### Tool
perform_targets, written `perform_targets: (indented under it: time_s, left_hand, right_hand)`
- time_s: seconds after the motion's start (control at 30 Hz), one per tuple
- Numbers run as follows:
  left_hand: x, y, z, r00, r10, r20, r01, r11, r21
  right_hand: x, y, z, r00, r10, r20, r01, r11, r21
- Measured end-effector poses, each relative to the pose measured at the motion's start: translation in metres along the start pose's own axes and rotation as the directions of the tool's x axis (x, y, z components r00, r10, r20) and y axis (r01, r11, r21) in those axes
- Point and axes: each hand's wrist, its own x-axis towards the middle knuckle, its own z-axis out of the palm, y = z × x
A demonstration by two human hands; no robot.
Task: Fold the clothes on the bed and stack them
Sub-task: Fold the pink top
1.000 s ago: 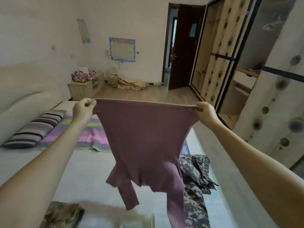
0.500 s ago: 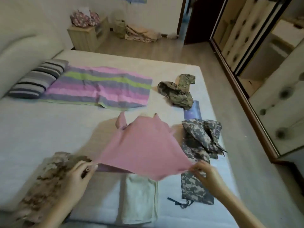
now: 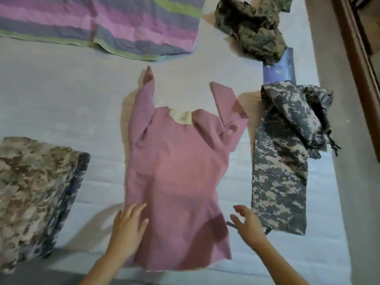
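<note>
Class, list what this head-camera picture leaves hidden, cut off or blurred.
Head view: cream cloth, mostly hidden under the pink top.
Head view: striped blanket, cut off by the top edge.
Head view: blue item, partly under green camouflage garment; unidentifiable.
Head view: right hand, motion-blurred.

A: What covers the arms?
B: Bare skin only: left forearm [image 3: 98,268] and right forearm [image 3: 281,264], down to the picture's bottom edge.
A: The left grip [image 3: 128,227] and right grip [image 3: 247,225]?
B: Bare hands, slender fingers; nails too blurred.
</note>
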Motion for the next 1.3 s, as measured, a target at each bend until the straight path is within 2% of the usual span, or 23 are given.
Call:
perform_targets:
  time_s: [0.1, 0.23, 0.33, 0.43, 0.57, 0.6, 0.63, 0.67, 0.7, 0.73, 0.77, 0.8, 0.83, 0.87, 0.9, 0.93, 0.97, 1.0, 1.07, 1.13, 1.17, 1.23, 1.3]
  left_hand:
    - [0.078, 0.033, -0.002, 0.982, 0.118, -0.145, -0.112, 0.993, 0.049]
    - [0.179, 0.058, 0.006, 0.939, 0.229, -0.257, -0.197, 0.970, 0.144]
    - [0.231, 0.059, 0.022, 0.934, 0.221, -0.280, -0.176, 0.968, 0.179]
    - [0.260, 0.048, 0.045, 0.943, 0.191, -0.274, -0.132, 0.966, 0.223]
    - [0.271, 0.035, 0.070, 0.922, 0.222, -0.316, -0.114, 0.939, 0.326]
    - [0.272, 0.034, 0.073, 0.916, 0.229, -0.331, -0.112, 0.935, 0.336]
    - [0.273, 0.033, 0.074, 0.910, 0.236, -0.341, -0.115, 0.933, 0.340]
    - [0.273, 0.033, 0.075, 0.906, 0.242, -0.348, -0.119, 0.933, 0.341]
    - [0.273, 0.034, 0.075, 0.901, 0.246, -0.356, -0.120, 0.933, 0.340]
    - [0.272, 0.034, 0.075, 0.898, 0.247, -0.365, -0.120, 0.934, 0.337]
    - [0.271, 0.035, 0.074, 0.895, 0.248, -0.372, -0.120, 0.934, 0.336]
    - [0.271, 0.035, 0.074, 0.892, 0.251, -0.377, -0.120, 0.934, 0.337]
    - [0.271, 0.035, 0.074, 0.888, 0.254, -0.383, -0.120, 0.933, 0.340]
    - [0.271, 0.035, 0.074, 0.885, 0.256, -0.388, -0.119, 0.932, 0.343]
    - [0.272, 0.034, 0.074, 0.882, 0.258, -0.394, -0.118, 0.931, 0.346]
    - [0.272, 0.033, 0.075, 0.880, 0.260, -0.398, -0.116, 0.930, 0.349]
    - [0.273, 0.032, 0.076, 0.877, 0.261, -0.404, -0.115, 0.929, 0.352]
    - [0.274, 0.031, 0.077, 0.873, 0.263, -0.411, -0.113, 0.929, 0.354]
    - [0.276, 0.029, 0.079, 0.867, 0.269, -0.420, -0.114, 0.926, 0.359]
    - [0.277, 0.027, 0.080, 0.864, 0.274, -0.422, -0.116, 0.925, 0.363]
    - [0.277, 0.027, 0.081, 0.864, 0.273, -0.423, -0.115, 0.925, 0.361]
    - [0.277, 0.027, 0.081, 0.867, 0.263, -0.424, -0.111, 0.930, 0.350]
    - [0.278, 0.027, 0.083, 0.868, 0.260, -0.423, -0.112, 0.933, 0.343]
  right_hand:
    - [0.083, -0.033, -0.032, 0.989, 0.096, -0.114, -0.072, 0.976, 0.204]
    - [0.185, -0.077, -0.063, 0.961, 0.251, -0.116, -0.156, 0.838, 0.523]
    - [0.245, -0.090, -0.074, 0.942, 0.312, -0.123, -0.183, 0.785, 0.592]
    - [0.281, -0.092, -0.082, 0.929, 0.362, -0.074, -0.207, 0.675, 0.708]
    - [0.300, -0.094, -0.084, 0.960, 0.279, 0.029, -0.201, 0.611, 0.766]
    - [0.298, -0.098, -0.083, 0.969, 0.248, -0.014, -0.146, 0.616, 0.774]
    - [0.293, -0.101, -0.084, 0.964, 0.232, -0.130, -0.046, 0.627, 0.778]
    - [0.285, -0.102, -0.087, 0.914, 0.246, -0.323, 0.079, 0.672, 0.736]
    - [0.273, -0.104, -0.090, 0.807, 0.236, -0.541, 0.201, 0.752, 0.628]
    - [0.260, -0.106, -0.092, 0.675, 0.158, -0.721, 0.301, 0.833, 0.464]
    - [0.246, -0.108, -0.092, 0.587, 0.021, -0.809, 0.362, 0.888, 0.285]
    - [0.233, -0.109, -0.088, 0.585, -0.140, -0.799, 0.393, 0.911, 0.128]
    - [0.223, -0.113, -0.082, 0.680, -0.293, -0.672, 0.396, 0.918, 0.000]
    - [0.216, -0.114, -0.072, 0.819, -0.398, -0.415, 0.396, 0.914, -0.095]
    - [0.210, -0.110, -0.062, 0.899, -0.416, -0.136, 0.399, 0.907, -0.138]
    - [0.206, -0.102, -0.055, 0.921, -0.390, 0.005, 0.387, 0.911, -0.142]
    - [0.203, -0.095, -0.054, 0.931, -0.365, -0.023, 0.361, 0.926, -0.109]
    - [0.203, -0.088, -0.059, 0.936, -0.310, -0.167, 0.310, 0.950, -0.026]
    - [0.204, -0.075, -0.073, 0.882, -0.087, -0.463, 0.179, 0.971, 0.159]
    - [0.215, -0.068, -0.087, 0.823, 0.093, -0.560, 0.058, 0.968, 0.245]
    - [0.224, -0.069, -0.090, 0.832, 0.148, -0.535, 0.015, 0.957, 0.289]
    - [0.247, -0.082, -0.096, 0.895, 0.272, -0.353, -0.065, 0.864, 0.499]
    - [0.274, -0.106, -0.102, 0.917, 0.390, -0.078, -0.212, 0.644, 0.735]
